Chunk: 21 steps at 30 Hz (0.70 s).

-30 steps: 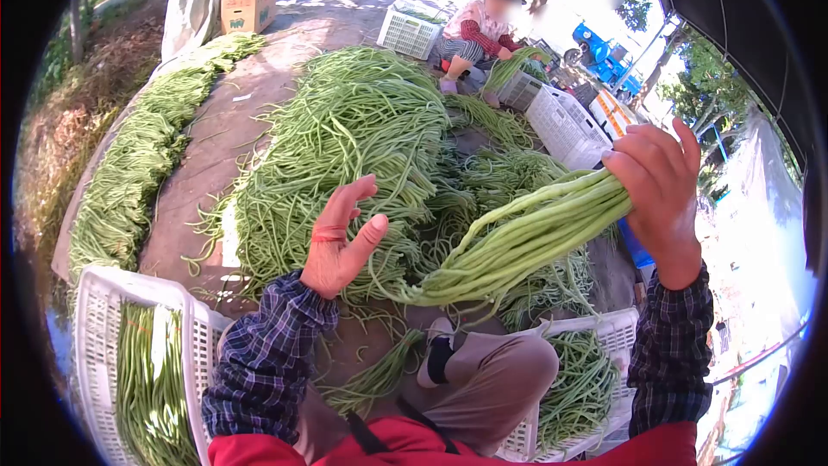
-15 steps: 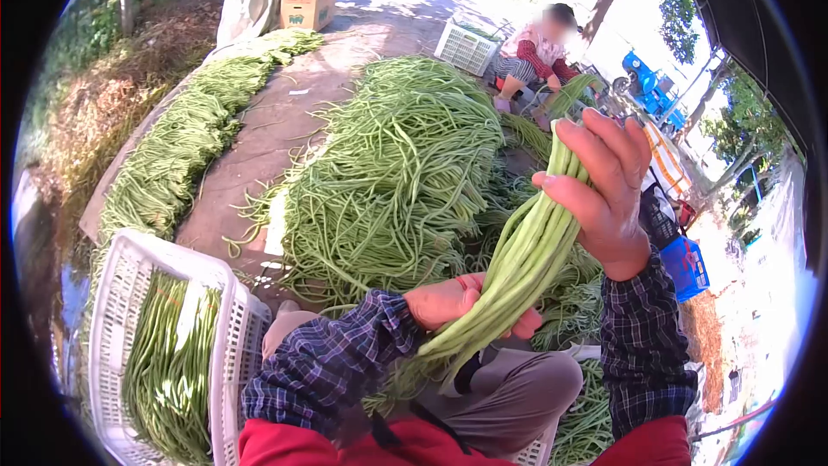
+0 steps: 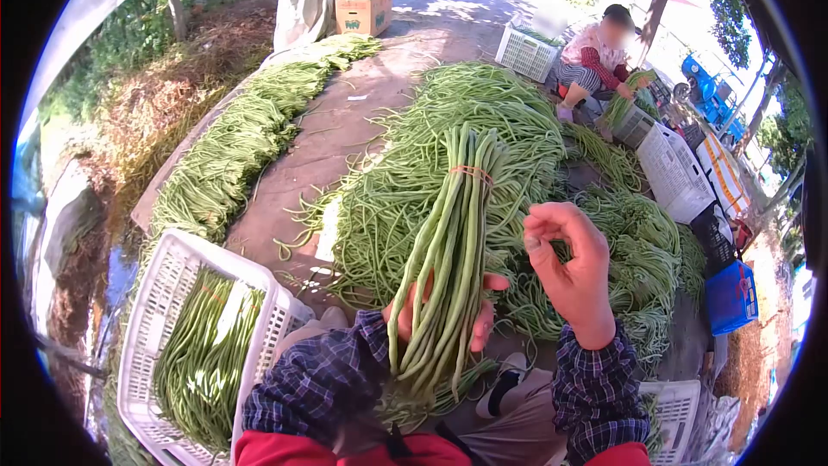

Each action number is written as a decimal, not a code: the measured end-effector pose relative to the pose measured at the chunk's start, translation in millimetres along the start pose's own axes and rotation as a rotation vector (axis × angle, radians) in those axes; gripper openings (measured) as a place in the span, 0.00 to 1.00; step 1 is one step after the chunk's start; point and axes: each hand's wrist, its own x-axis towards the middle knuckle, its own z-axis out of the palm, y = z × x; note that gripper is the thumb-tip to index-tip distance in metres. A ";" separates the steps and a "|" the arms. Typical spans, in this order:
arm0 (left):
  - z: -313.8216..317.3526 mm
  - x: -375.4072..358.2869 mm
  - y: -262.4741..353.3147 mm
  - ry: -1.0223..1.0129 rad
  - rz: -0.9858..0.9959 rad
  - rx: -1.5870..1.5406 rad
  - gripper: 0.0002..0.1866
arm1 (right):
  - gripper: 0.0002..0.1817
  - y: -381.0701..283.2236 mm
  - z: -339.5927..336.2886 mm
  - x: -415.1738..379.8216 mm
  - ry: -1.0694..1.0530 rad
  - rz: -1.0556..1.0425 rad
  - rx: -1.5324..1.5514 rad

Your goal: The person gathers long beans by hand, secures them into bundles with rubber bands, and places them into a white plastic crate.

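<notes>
The bundle of long beans (image 3: 448, 250) stands nearly upright in front of me, bound near its top by an orange rubber band (image 3: 473, 173). My left hand (image 3: 440, 315) wraps its lower half from behind, fingers curled shut around the pods. My right hand (image 3: 569, 267) hovers just right of the bundle, thumb and fingertips pressed loosely together, holding nothing that I can see. The pods look light, limp and smooth, so I judge the firmest hold is close to the band. Beyond the grip lies the big bean heap (image 3: 448, 121); down to the left sits a white crate (image 3: 164, 293) part-filled with beans; far off, another person (image 3: 595, 56) sorts.
</notes>
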 end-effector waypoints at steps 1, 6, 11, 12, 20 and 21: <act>-6.6 -2.3 -2.6 0.041 0.035 0.079 0.44 | 0.11 2.5 1.2 -3.4 -0.050 0.016 0.000; -14.6 -1.5 -8.8 0.208 -0.016 0.185 0.44 | 0.16 8.1 4.3 -4.6 -0.206 0.152 0.161; -36.3 5.9 -5.0 0.306 -0.196 0.149 0.44 | 0.25 11.2 8.4 -8.7 -0.203 0.257 0.100; -34.1 7.6 -4.0 0.311 -0.204 0.140 0.44 | 0.27 13.4 7.1 -9.8 -0.224 0.302 0.155; -14.0 8.8 -1.4 0.423 -0.170 0.159 0.34 | 0.25 29.4 6.2 -16.5 -0.137 0.588 0.749; -11.5 9.9 -2.2 0.396 -0.109 0.196 0.34 | 0.24 28.5 1.8 -14.2 -0.148 0.651 0.841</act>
